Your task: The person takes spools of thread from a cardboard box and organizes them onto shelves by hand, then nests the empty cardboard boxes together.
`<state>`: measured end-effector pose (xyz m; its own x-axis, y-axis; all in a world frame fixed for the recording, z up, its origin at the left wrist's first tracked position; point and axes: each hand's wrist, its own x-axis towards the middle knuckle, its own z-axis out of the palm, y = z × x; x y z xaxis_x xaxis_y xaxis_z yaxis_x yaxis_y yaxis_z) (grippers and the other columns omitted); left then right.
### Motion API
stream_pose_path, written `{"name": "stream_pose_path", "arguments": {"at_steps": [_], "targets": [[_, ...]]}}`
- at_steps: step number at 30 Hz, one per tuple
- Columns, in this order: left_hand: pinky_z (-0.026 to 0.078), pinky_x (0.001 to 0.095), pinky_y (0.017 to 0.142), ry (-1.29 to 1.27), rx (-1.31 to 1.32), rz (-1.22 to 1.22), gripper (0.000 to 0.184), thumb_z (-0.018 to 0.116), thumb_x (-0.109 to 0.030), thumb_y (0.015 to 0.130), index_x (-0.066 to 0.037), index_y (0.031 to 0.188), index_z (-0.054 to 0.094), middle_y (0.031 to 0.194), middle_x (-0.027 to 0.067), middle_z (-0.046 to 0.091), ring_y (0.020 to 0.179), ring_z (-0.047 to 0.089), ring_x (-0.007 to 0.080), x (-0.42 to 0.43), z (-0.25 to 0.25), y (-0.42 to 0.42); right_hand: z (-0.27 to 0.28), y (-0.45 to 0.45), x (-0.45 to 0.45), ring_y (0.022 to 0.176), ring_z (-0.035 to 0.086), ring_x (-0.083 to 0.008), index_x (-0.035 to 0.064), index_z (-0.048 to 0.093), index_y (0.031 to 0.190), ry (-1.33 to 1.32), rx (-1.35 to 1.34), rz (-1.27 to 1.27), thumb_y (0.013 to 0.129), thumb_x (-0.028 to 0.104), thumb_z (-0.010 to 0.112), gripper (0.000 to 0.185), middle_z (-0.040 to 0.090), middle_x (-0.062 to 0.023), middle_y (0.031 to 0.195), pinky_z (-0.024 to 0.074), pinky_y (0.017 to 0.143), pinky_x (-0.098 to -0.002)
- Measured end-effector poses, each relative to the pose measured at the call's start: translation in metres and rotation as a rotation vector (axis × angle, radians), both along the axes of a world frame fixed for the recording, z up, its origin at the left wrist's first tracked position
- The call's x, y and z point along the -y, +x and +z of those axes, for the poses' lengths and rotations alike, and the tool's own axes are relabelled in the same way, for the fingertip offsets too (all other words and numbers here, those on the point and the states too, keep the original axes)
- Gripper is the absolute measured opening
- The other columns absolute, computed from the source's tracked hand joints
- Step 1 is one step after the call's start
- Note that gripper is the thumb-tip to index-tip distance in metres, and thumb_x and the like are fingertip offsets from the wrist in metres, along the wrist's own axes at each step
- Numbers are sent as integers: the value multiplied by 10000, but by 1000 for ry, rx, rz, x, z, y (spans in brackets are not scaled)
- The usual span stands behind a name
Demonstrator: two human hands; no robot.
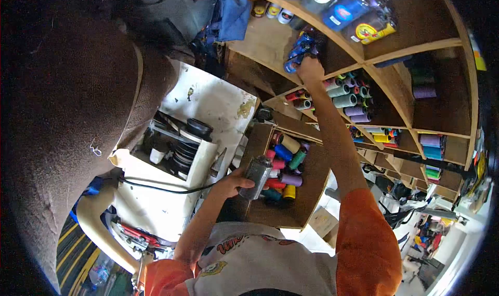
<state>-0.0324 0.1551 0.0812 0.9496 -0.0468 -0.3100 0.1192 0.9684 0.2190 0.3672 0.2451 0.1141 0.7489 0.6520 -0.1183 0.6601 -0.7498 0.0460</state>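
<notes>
My left hand [235,184] is closed around a grey thread spool [257,177] that looks wrapped in clear plastic. It is held above the left side of an open cardboard box [317,189]. Inside the box lie several thread spools in red, green, purple and yellow, among them a blue spool [283,151]. My right arm stretches up to a wooden shelf, where my right hand [311,69] is closed on a blue thread spool [297,54] at a compartment's front edge. Dark blue spools sit right behind it, and my fingertips are partly hidden.
The wooden shelf [387,70] curves across the upper right, its compartments holding many coloured spools. Left of the box stands a white sewing machine [156,207] with a black cable [169,191]. Dark cloth [78,104] fills the far left, and denim [232,13] hangs beside the shelf.
</notes>
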Motion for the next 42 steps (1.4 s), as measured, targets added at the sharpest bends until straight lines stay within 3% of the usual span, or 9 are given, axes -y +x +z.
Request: {"name": "stream_pose_path", "arguments": {"at_steps": [4, 9, 16, 19, 24, 26, 30, 36, 42], "targets": [[512, 424, 851, -10, -20, 40, 718, 729, -97, 670, -11, 1308, 411, 1154, 168, 589, 982, 632, 330, -1, -5, 1, -9, 8, -5, 888, 643, -370, 26, 671, 847, 61, -12, 29, 725, 460, 718, 453, 662, -208, 910, 529, 757, -445], [476, 519, 913, 51, 26, 34, 739, 713, -91, 667, -8, 1334, 405, 1334, 151, 480, 1178, 510, 294, -7, -2, 9, -22, 7, -3, 991, 601, -376, 51, 499, 1184, 112, 79, 81, 723, 366, 713, 599, 612, -214, 1073, 505, 829, -454], [529, 392, 814, 162, -216, 72, 600, 723, -110, 682, -23, 1230, 495, 1069, 100, 629, 905, 643, 235, -10, 12, 19, -23, 4, -1, 988, 600, -377, 40, 521, 1177, 296, 285, 133, 746, 282, 683, 520, 598, -214, 1108, 498, 844, -447], [493, 304, 808, 355, -242, 136, 628, 757, -147, 706, -33, 1257, 478, 1039, 84, 622, 887, 610, 171, -18, 32, 29, -7, -5, 3, 984, 603, -378, 43, 565, 1140, 355, 176, 150, 753, 313, 695, 490, 609, -185, 1113, 500, 834, -420], [459, 317, 875, 1113, -322, 217, 691, 821, -251, 641, 7, 1194, 496, 1063, 118, 613, 988, 591, 222, -37, 72, 53, 88, -81, 37, 832, 629, -252, 22, 597, 1104, 198, -1101, 332, 804, 403, 678, 492, 643, -141, 977, 499, 748, -353], [452, 335, 887, 1420, -410, 343, 693, 826, -251, 633, 13, 1183, 498, 1064, 136, 602, 1001, 584, 249, -34, 83, 64, 84, -96, 66, 779, 595, -169, 12, 606, 1075, 141, -1129, 677, 845, 408, 641, 460, 639, -107, 905, 488, 722, -336], [425, 382, 938, 1735, -409, 490, 794, 843, -222, 605, -9, 1254, 438, 1066, 163, 557, 1055, 550, 305, -37, 91, 80, 125, -120, 90, 875, 585, -142, 29, 602, 1131, 154, -1084, 604, 788, 271, 679, 428, 635, -62, 931, 472, 776, -312], [434, 350, 934, 1328, -159, 336, 811, 844, -165, 610, -29, 1287, 417, 1116, 136, 574, 1049, 562, 252, -46, 92, 82, 157, -97, 113, 1064, 545, -216, 37, 624, 1124, 370, -1450, 549, 616, 89, 684, 513, 576, -104, 1160, 452, 892, -331], [422, 341, 949, 1505, -283, 486, 774, 832, -154, 627, -17, 1272, 426, 1153, 147, 555, 1079, 545, 241, -36, 88, 95, 167, -110, 124, 1096, 549, -212, -2, 509, 1269, 447, -1321, 317, 710, 191, 790, 655, 571, -114, 1202, 468, 901, -344]]}}
